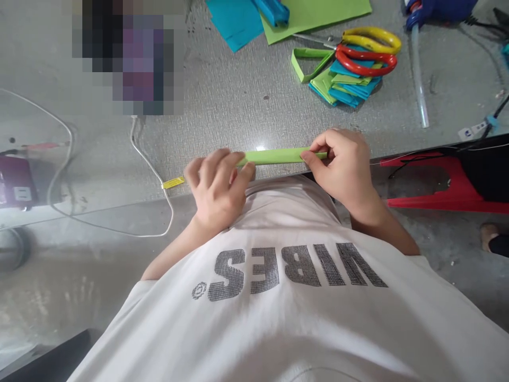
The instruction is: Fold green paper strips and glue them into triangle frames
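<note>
Lime-green paper forms the strip (pixel 276 156), held level at the table's (pixel 238 106) near edge. The left hand (pixel 218 188), at the strip's nine o'clock end, has its fingers curled over it; the right hand (pixel 342 164), at three o'clock, pinches the other end between thumb and forefinger. The two hands are apart, with the strip spanning between them.

From the strip, six o'clock is the white shirt (pixel 270 329), its dark dotted letters reading VIBES, upside down from this view, with a small round emblem next to the S. At nine o'clock a yellow tag (pixel 174 183) touches the white cable (pixel 153 165); its print is too small to read. Farther that way, a purple box (pixel 14 178) bears a white label (pixel 23 193), also illegible. Toward three o'clock, a white tag (pixel 472 130) by a black cord carries marks I cannot make out.

At one o'clock, red-and-yellow scissors (pixel 368 63) lie across folded pieces (pixel 350 93) and a green loop (pixel 301 71). Eleven o'clock has blue paper (pixel 234 26); two o'clock, a glue gun (pixel 441 10).
</note>
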A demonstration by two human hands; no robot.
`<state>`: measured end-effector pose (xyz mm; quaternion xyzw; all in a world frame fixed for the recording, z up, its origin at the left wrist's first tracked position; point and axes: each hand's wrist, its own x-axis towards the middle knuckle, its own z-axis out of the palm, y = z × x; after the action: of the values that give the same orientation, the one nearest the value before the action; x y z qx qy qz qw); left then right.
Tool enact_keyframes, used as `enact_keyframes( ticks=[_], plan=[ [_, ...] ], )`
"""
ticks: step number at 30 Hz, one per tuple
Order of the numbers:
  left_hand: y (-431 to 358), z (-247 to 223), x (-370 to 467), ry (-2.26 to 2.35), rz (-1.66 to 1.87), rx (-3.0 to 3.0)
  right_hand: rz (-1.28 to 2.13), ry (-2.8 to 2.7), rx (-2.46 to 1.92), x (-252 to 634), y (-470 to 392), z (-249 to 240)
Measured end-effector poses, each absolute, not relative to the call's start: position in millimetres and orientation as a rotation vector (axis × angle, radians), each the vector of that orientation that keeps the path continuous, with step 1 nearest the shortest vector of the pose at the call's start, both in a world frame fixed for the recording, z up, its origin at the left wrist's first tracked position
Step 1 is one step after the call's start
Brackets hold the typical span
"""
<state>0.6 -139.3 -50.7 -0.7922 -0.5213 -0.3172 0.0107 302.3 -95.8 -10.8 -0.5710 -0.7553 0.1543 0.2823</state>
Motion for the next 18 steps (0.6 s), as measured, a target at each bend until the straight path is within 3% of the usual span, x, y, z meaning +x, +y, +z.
enact_keyframes(
  ticks=[9, 18],
  plan=[
    [-121.1, -45.2, 38.7, -1.172, -0.784, -2.968, 0.373, -2.078, -1.481, 301.5, -98.3, -11.5],
    [-135.7, -55.4, 29.3, -1.479, -0.726, -2.829, 0.265, -2.074, -1.518, 301.5, -99.4, -17.5]
  ],
)
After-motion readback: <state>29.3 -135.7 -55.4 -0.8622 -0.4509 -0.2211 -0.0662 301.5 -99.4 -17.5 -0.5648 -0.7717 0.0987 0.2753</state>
